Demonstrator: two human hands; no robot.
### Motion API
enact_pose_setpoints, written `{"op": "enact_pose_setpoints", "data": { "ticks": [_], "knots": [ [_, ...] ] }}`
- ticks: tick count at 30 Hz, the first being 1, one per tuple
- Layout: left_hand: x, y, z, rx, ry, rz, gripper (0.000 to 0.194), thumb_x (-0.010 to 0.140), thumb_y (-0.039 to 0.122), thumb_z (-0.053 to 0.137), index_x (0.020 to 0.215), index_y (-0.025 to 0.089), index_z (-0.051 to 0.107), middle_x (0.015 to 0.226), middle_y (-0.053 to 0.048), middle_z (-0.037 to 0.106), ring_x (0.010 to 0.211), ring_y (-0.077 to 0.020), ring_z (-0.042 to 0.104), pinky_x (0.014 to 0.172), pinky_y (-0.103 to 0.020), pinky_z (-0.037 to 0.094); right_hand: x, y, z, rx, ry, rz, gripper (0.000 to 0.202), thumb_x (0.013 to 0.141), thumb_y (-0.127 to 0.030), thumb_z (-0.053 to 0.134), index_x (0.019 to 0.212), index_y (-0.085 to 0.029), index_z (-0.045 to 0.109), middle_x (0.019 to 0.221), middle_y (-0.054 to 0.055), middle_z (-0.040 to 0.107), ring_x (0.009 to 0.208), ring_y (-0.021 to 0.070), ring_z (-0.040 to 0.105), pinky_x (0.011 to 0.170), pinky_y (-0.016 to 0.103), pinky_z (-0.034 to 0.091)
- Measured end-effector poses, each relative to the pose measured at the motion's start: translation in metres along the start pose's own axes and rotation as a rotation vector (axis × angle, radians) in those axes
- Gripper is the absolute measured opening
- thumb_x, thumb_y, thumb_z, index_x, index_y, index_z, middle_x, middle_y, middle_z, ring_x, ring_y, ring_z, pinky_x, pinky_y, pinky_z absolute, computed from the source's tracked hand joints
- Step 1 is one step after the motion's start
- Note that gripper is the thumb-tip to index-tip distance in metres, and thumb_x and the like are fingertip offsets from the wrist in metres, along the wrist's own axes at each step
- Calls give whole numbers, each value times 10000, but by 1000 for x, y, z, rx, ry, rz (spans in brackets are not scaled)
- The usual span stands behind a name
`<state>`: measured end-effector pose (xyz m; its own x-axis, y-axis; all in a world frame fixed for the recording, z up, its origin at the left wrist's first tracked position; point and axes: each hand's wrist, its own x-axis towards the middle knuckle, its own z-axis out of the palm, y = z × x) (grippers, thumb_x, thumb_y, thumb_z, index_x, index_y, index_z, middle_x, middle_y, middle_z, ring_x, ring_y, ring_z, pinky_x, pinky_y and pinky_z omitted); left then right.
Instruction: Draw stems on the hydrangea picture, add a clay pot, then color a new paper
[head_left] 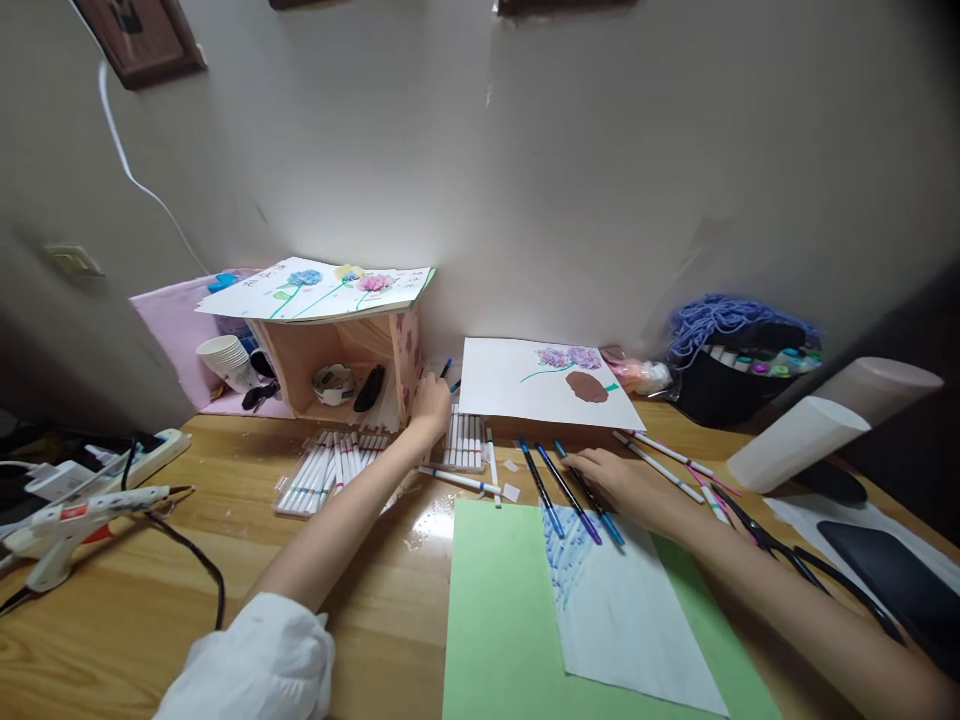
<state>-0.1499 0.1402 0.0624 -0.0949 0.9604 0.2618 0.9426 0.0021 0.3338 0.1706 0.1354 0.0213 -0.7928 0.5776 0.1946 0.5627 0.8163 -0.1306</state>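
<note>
Head view: where is the left hand (430, 408)?

"Its fingers are lowered and part curled, just beside the peach-and-pink box with the patterned side (409, 355). A blue-ended pen (447, 367) lies just beyond the fingertips. I can't tell how far open they are, or whether they hold anything."

"And the right hand (609, 474)?"

"Palm down, fingers loosely bent over the upper part of a dark pen with teal ends (610, 527). They seem to touch it, but I can't tell whether they grip it."

"What lies about those fingers?"

"Next to them, on the side towards the left hand, a dark pen with purple ends (568, 494), then a dark pen with blue ends (541, 488). Nearer the wearer than the right fingers is a white paper sheet with blue strokes (622, 620), the pens' lower ends over it. A light green sheet (487, 600) lies beneath it on the wooden surface (390, 590)."

"Further off?"

"Beyond the right fingers, a white card with purple flowers and a brown oval (502, 375). Beside the left fingers, a clear case of white markers (465, 440). Black-handled scissors (772, 543) lie near the right forearm, well apart from its fingertips."
</note>
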Motion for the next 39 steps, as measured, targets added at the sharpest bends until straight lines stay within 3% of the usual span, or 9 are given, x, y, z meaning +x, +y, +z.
{"op": "enact_pose_setpoints", "data": {
  "ticks": [9, 17, 21, 24, 27, 31, 33, 36, 39],
  "knots": [
    [14, 11, 9, 185, -44, -212, 325, 903, 323, 546, 1172, 141, 529, 1164, -97, 553, 987, -208, 580, 828, -405, 507, 12, -47, -8, 25, 182, -122, 275, 890, -116, 366, 1018, -180, 600, 826, 98, 654, 780, 224, 591, 632, 320, 462],
    [-80, 21, -76, 322, 185, -254, 298, 909, 21, 284, 857, 65, 574, 900, -182, 564, 886, -266, 524, 679, -373, 466, 13, -104, 1, 548, -163, -52, 228, 916, -230, 407, 1028, -223, 605, 833, 65, 663, 736, 190, 596, 652, 303, 444],
    [-123, 38, -99, 190, 238, 18, 233, 948, 139, 326, 861, 141, 543, 839, -102, 536, 795, -239, 490, 671, -352, 429, 21, -123, -6, 1189, -294, 177, 435, 883, -466, 492, 1252, -236, 469, 768, 26, 628, 575, 126, 529, 519, 243, 431],
    [-135, 53, -80, -20, 72, 258, 163, 953, 166, 372, 906, 153, 527, 856, -66, 549, 791, -207, 501, 681, -320, 425, 28, -126, -17, 1631, -101, 329, 608, 775, -566, 590, 1254, -216, 456, 718, -6, 567, 442, 71, 395, 374, 190, 326],
    [-137, 70, -48, -79, -127, 400, 129, 946, 203, 420, 911, 144, 529, 896, -69, 552, 824, -206, 505, 692, -313, 423, 25, -125, -23, 1748, 114, 467, 424, 800, -545, 556, 1021, -185, 588, 540, -50, 465, 392, 61, 318, 329, 168, 225],
    [-147, 91, -36, -177, -367, 493, 197, 945, 251, 428, 831, 154, 556, 823, -51, 555, 783, -194, 505, 680, -298, 413, -7, -122, -29, 1676, -8, 480, 262, 830, -396, 528, 889, -156, 614, 441, -45, 471, 362, 63, 343, 349, 179, 228],
    [-155, 94, -46, -322, -589, 529, 267, 955, 262, 403, 754, 168, 552, 746, -22, 554, 752, -170, 513, 689, -275, 413, -32, -115, -37, 1644, 2, 529, 299, 797, -314, 532, 1050, -166, 594, 413, -76, 406, 335, 61, 289, 347, 192, 182],
    [-163, 85, -60, -599, -1108, 593, 358, 974, 314, 354, 705, 181, 548, 735, 10, 573, 683, -117, 529, 677, -218, 429, -70, -97, -46, 1565, 361, 674, 416, 767, -272, 479, 1177, -216, 519, 438, -105, 295, 339, 63, 151, 350, 216, 143],
    [-161, 76, -45, -599, -965, 376, 395, 983, 361, 309, 743, 182, 565, 761, 4, 609, 725, -132, 560, 720, -246, 434, -92, -84, -38, 1419, 380, 686, 349, 816, -283, 477, 1163, -244, 479, 511, -93, 366, 378, 71, 249, 402, 213, 236]
  ]
}}
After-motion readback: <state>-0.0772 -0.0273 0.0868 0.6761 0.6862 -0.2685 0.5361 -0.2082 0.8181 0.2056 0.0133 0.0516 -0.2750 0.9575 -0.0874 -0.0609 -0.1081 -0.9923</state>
